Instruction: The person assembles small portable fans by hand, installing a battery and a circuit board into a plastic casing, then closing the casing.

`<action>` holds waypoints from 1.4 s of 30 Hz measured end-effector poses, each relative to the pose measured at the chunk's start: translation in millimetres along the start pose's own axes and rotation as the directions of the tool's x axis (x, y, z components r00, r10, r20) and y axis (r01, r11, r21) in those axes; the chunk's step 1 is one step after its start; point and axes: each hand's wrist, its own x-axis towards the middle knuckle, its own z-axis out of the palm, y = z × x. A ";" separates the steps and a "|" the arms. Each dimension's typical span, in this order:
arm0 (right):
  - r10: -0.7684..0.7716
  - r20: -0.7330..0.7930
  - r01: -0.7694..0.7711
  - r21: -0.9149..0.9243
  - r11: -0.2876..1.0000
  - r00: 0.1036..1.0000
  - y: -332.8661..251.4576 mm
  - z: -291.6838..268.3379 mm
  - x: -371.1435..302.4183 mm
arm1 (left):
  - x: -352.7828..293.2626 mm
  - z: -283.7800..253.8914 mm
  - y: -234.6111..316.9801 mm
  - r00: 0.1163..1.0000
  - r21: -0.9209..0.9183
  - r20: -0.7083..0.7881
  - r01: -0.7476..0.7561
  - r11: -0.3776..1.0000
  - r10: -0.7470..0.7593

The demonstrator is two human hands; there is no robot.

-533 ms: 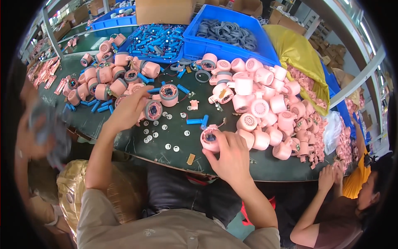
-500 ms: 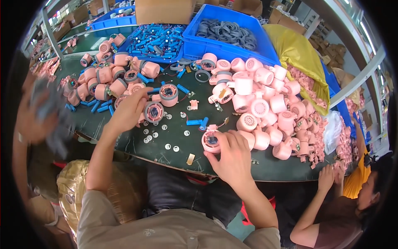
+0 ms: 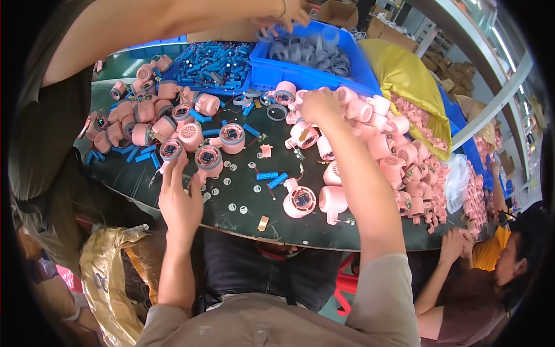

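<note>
My left hand is at the near left of the table, fingers stretched forward against the handles of pink fan-like housings. Closest to it are one grey-ringed pink housing and another ringed housing, both with round open faces showing circuit parts. My right hand reaches to the far side of the pile of pink housings; its fingertips are hidden among them. Nearer me, a pink housing without a grey ring lies face up, beside two blue cylindrical batteries.
A co-worker's arm crosses the far left, its hand above a blue bin of grey rings. Beside that stands a tray of blue batteries. Small white discs dot the table. Another person sits at the right.
My right hand has let go of the near pink housing and moved far into the pile. My left hand has drawn back slightly. The co-worker's arm has swung across to the ring bin.
</note>
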 end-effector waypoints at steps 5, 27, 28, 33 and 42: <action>0.022 0.163 -0.012 -0.062 0.998 0.986 4.4 12.8 24.8 | -49.0 2.9 71.9 0.938 -0.383 0.166 -0.224 0.896 0.305; 0.060 -0.342 0.106 0.118 -0.987 0.938 12.6 -3.8 -273.2 | -59.5 53.8 71.5 0.757 -0.750 0.635 0.652 -0.112 0.152; 0.047 -0.273 0.068 0.069 -0.995 0.961 13.2 -0.2 -281.6 | -56.6 55.7 75.8 0.747 -0.737 0.638 0.662 -0.134 0.187; 0.138 -0.222 0.178 0.172 -0.969 0.965 -2.0 -4.8 -294.4 | -58.0 59.3 69.2 0.584 -0.527 0.668 0.809 -0.261 0.461; 0.039 -0.138 0.051 0.078 -0.996 0.990 3.1 5.2 -314.2 | -88.4 53.0 50.4 0.451 -0.247 0.703 0.880 -0.405 0.551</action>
